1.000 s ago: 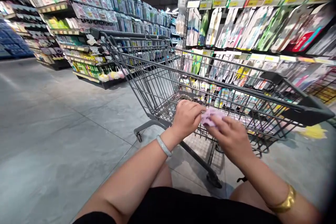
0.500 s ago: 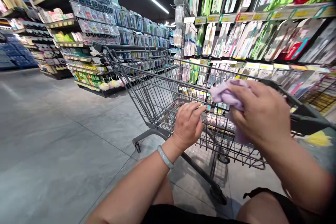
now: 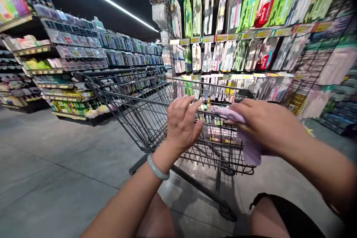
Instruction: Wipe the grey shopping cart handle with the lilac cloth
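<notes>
A grey metal shopping cart (image 3: 134, 98) stands side-on in front of me. My right hand (image 3: 259, 117) is closed around a light purple cloth (image 3: 251, 148) at the cart's upper side rail. One fold of the cloth lies along the rail, and the rest hangs down from my fingers. My left hand (image 3: 182, 122), with a pale bangle (image 3: 158, 167) at the wrist, is raised beside the wire side. Its fingers are bent and apart, with nothing held. Whether its fingertips touch the wires I cannot tell.
Behind the cart, a rack (image 3: 212, 39) holds several rows of packaged toothbrush-like items. Another stocked shelf (image 3: 55, 55) runs along the left. Grey floor (image 3: 69, 148) spreads to the left of the cart. A cart wheel (image 3: 227, 210) is close to my bent knees.
The view has shifted right and up. My right hand has come lower, onto the rail with the cloth. My left hand has opened its fingers a little more.
</notes>
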`<state>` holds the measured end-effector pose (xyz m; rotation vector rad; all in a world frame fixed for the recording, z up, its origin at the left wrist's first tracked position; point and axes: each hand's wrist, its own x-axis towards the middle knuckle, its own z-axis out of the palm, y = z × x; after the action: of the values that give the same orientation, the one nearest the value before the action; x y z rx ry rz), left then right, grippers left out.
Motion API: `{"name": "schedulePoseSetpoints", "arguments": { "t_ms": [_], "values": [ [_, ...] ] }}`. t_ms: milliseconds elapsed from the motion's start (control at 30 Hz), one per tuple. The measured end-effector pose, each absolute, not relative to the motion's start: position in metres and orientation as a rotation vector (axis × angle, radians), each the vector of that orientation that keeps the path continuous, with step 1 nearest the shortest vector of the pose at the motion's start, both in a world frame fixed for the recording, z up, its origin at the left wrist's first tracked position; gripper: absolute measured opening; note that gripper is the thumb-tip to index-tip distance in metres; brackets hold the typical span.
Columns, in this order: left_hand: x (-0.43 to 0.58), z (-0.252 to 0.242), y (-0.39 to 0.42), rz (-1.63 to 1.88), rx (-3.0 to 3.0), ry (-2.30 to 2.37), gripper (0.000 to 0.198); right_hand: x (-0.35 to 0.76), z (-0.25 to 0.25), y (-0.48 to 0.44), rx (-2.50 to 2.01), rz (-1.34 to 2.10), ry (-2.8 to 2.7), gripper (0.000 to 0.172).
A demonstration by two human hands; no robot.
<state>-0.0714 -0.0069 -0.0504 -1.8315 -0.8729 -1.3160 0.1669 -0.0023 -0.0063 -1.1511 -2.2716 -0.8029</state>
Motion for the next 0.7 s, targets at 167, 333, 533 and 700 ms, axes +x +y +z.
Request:
{"name": "schedulePoseSetpoints", "arguments": {
  "t_ms": [167,333,533,700],
  "values": [
    [-0.039,-0.028,0.007,-1.006,-2.061,-1.148,0.046,0.165,-0.02,0.001,-1.263,-0.868,-2.15,0.048],
    [-0.026,-0.032,0.008,-0.929,-2.056,-1.269,0.058,0.177,-0.023,0.006,-0.944,-0.834,-2.204,0.037],
    [-0.025,-0.035,0.003,-0.961,-2.027,-1.227,0.058,0.216,-0.019,0.01,-0.731,-0.377,-2.149,0.033],
    [-0.023,-0.036,0.003,-0.989,-2.014,-1.235,0.055,0.231,-0.012,0.032,-0.839,0.26,-1.824,0.04]
  ]
}}
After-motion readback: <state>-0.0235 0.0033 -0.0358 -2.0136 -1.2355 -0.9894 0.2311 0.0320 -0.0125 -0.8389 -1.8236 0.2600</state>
